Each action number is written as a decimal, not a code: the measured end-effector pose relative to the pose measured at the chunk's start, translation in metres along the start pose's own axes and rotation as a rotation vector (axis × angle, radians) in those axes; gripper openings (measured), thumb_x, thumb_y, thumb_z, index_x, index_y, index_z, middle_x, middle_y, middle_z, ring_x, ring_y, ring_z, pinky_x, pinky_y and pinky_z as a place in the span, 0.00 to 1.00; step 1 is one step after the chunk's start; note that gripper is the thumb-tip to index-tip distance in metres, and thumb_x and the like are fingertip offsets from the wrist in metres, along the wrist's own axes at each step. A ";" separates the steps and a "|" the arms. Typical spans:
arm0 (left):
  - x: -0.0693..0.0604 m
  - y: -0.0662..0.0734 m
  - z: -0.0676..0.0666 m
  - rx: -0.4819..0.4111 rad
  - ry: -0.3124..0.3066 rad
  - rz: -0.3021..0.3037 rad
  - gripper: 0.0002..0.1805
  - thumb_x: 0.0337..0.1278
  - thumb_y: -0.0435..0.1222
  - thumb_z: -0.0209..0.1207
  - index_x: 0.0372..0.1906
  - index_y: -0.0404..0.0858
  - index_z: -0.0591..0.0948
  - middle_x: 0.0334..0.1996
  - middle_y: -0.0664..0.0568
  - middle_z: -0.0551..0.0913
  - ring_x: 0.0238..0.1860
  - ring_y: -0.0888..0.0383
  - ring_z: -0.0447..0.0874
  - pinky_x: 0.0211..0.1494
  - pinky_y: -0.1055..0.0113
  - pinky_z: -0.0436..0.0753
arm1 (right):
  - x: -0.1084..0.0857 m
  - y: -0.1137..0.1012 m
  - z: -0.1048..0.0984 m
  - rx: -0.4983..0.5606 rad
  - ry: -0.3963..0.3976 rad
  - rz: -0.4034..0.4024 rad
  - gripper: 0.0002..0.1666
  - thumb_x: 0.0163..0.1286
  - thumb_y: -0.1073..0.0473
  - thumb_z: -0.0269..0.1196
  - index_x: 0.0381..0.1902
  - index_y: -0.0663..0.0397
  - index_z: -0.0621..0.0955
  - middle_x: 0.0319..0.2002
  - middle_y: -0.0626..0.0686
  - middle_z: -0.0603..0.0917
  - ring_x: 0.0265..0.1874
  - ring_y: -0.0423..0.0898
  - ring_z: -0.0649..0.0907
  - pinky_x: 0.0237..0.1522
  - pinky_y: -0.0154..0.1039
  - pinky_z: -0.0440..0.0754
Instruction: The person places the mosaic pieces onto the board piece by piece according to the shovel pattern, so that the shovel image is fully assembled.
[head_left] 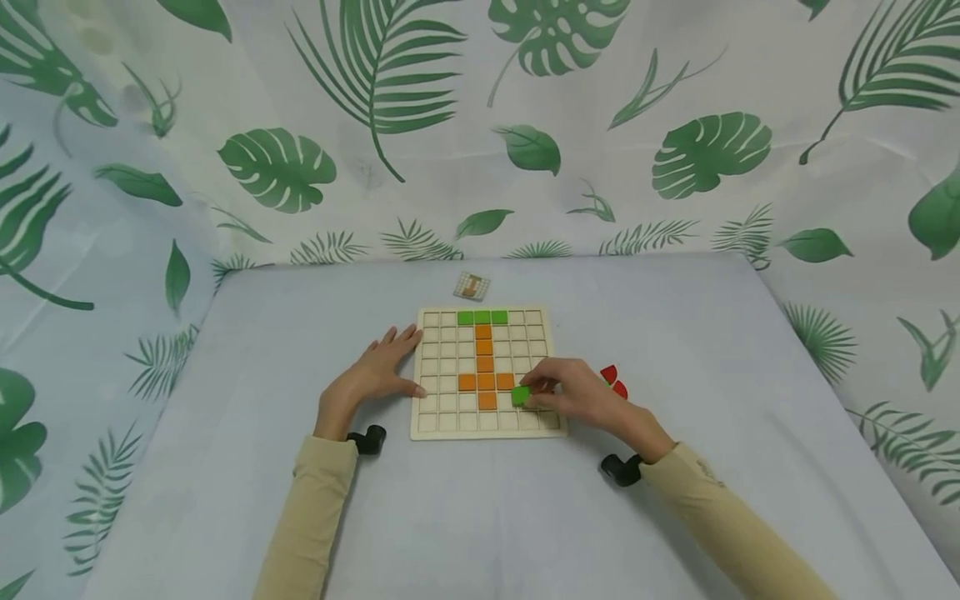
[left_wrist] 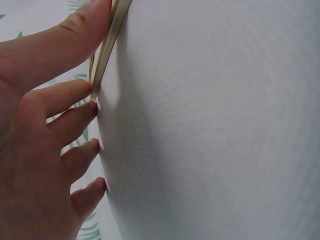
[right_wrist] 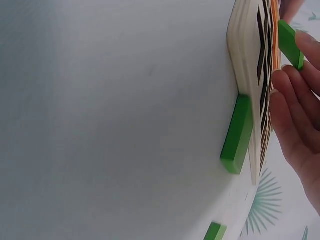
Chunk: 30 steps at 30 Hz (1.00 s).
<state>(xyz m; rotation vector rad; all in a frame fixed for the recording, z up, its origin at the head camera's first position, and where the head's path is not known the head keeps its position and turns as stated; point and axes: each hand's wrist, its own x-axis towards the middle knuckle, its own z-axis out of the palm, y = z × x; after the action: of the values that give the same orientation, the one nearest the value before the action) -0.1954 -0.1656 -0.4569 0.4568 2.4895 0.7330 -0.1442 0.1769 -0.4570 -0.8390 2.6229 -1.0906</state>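
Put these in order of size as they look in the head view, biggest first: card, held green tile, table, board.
1. Table
2. Board
3. Card, though it lies farther back
4. Held tile, partly covered by fingertips, yet clearly the smallest

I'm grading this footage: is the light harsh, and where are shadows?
Head view: soft light, faint shadow beside the right sleeve; left wrist: soft shadow on the tablecloth beside the board; right wrist: gentle shading across the tablecloth.
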 end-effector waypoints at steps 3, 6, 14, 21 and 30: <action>-0.001 0.002 -0.001 0.004 0.012 0.002 0.56 0.58 0.42 0.73 0.83 0.35 0.51 0.84 0.41 0.44 0.84 0.37 0.33 0.85 0.41 0.38 | 0.003 -0.002 0.003 0.001 -0.015 -0.004 0.13 0.63 0.64 0.74 0.45 0.62 0.87 0.39 0.52 0.88 0.36 0.42 0.83 0.41 0.35 0.86; -0.002 0.001 0.000 0.010 0.015 -0.007 0.57 0.57 0.43 0.73 0.83 0.35 0.51 0.84 0.41 0.45 0.84 0.38 0.34 0.85 0.41 0.39 | 0.005 -0.004 0.008 -0.014 -0.029 -0.015 0.13 0.63 0.64 0.74 0.45 0.63 0.87 0.39 0.53 0.88 0.36 0.43 0.83 0.42 0.34 0.87; 0.000 0.001 0.000 0.026 0.028 0.004 0.57 0.57 0.43 0.73 0.83 0.34 0.51 0.84 0.40 0.45 0.83 0.37 0.34 0.85 0.40 0.40 | 0.012 -0.004 0.014 -0.061 -0.018 -0.043 0.11 0.64 0.64 0.74 0.44 0.61 0.87 0.38 0.52 0.88 0.35 0.43 0.83 0.41 0.34 0.87; 0.000 0.003 -0.001 0.022 0.032 0.010 0.57 0.58 0.43 0.73 0.83 0.34 0.51 0.84 0.41 0.45 0.84 0.37 0.34 0.85 0.40 0.39 | 0.016 -0.007 0.015 -0.092 -0.010 -0.068 0.12 0.62 0.65 0.74 0.43 0.63 0.88 0.36 0.51 0.88 0.33 0.43 0.83 0.37 0.32 0.85; 0.002 0.000 0.002 0.013 0.030 0.000 0.57 0.57 0.44 0.73 0.83 0.37 0.51 0.84 0.43 0.45 0.84 0.39 0.34 0.85 0.42 0.39 | 0.016 -0.012 0.018 -0.164 -0.019 -0.063 0.12 0.60 0.66 0.76 0.42 0.63 0.89 0.38 0.53 0.86 0.33 0.43 0.81 0.36 0.31 0.84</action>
<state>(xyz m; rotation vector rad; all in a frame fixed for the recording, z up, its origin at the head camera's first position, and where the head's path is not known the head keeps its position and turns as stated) -0.1959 -0.1641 -0.4591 0.4541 2.5232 0.7295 -0.1462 0.1504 -0.4607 -0.9659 2.7160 -0.8857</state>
